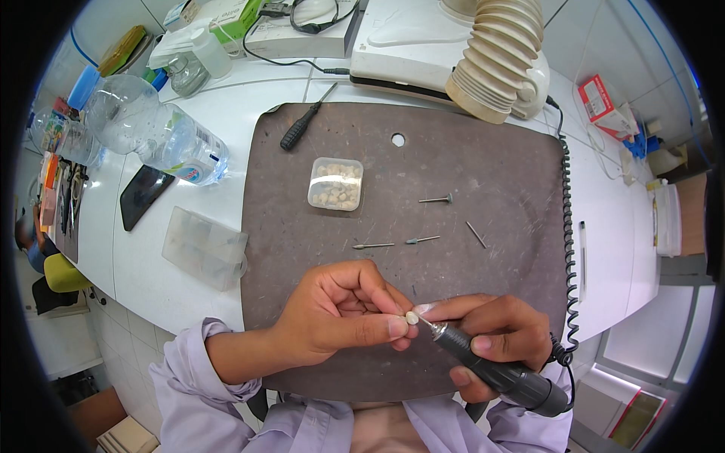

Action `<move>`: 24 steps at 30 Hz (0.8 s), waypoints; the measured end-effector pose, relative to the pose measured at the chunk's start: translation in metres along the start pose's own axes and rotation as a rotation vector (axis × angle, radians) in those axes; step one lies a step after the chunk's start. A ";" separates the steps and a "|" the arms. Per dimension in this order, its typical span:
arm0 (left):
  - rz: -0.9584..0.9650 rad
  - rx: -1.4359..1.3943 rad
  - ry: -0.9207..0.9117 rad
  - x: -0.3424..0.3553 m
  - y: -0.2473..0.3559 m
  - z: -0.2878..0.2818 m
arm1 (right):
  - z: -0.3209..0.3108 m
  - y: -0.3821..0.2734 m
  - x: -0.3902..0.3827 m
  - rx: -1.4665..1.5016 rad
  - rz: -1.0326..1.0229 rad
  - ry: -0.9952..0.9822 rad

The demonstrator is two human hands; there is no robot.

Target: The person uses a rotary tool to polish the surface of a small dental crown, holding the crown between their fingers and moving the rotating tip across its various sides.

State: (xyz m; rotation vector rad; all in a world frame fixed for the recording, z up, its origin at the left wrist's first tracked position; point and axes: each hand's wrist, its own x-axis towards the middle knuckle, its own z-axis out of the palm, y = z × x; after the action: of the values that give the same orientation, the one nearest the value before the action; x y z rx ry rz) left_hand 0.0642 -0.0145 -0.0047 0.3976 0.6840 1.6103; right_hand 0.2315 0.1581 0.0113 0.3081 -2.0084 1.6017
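Left hand (325, 306) pinching small off-white piece (411, 318) over the brown mat (453, 166); right hand (510, 328) wrapped around black handpiece (517, 379), bit (425, 322) at the piece; slick curved surface could make bit skid into fingertips, weak pinch could fling piece.

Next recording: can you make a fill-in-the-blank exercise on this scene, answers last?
The black rotary tool is held in the person's ____ grip.
The small whitish piece is pinched by the ____ grip.
Slender bits lying loose on the brown mat number ____.
The large clear bottle has a ____ cap.

Missing words: right; left; four; blue.
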 end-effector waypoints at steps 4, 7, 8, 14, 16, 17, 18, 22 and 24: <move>-0.003 0.001 0.002 0.000 0.000 0.000 | 0.001 0.000 0.000 -0.011 -0.007 0.001; -0.003 0.003 0.001 0.000 0.001 0.000 | 0.000 -0.001 0.000 -0.009 -0.004 -0.001; -0.002 0.003 -0.001 0.000 0.001 0.000 | 0.000 -0.001 0.000 -0.007 -0.004 -0.002; 0.006 0.010 -0.001 0.000 0.000 0.000 | -0.001 -0.001 0.000 -0.008 -0.011 -0.016; -0.003 0.011 0.006 0.000 0.001 0.001 | -0.001 0.000 -0.001 -0.012 -0.015 -0.009; -0.006 0.012 0.010 -0.001 0.001 0.001 | 0.000 0.000 -0.001 -0.013 -0.017 -0.006; -0.005 0.013 0.010 -0.001 0.001 0.001 | 0.000 0.000 -0.001 -0.011 -0.018 -0.002; 0.003 0.005 0.007 0.000 0.000 0.000 | 0.000 0.002 -0.002 -0.004 -0.035 0.007; 0.010 -0.002 0.005 0.000 -0.001 0.001 | 0.001 0.001 -0.001 -0.002 -0.038 0.011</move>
State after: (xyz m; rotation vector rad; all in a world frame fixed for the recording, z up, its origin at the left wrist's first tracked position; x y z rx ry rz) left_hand 0.0653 -0.0147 -0.0047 0.3961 0.6845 1.6213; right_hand 0.2314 0.1574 0.0094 0.3338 -1.9839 1.5746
